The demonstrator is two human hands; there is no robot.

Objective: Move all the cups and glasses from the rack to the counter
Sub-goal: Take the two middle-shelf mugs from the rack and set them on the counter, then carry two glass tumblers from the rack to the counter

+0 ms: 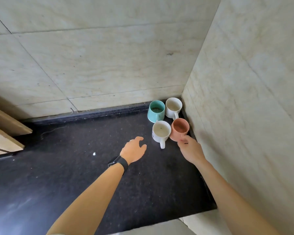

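Right hand reaches to the near side of the terracotta mug, fingertips at the spot where its handle should be, though blur hides whether they pinch it or merely touch it; the left hand hovers loose and empty over the black counter. That mug stands upright in the corner, tight beside the front white mug, with the teal mug and rear white mug just behind, so a careless pull-back could knock them together. The teal mug holds brownish dregs and the front white mug a dark speck; the other two look empty.
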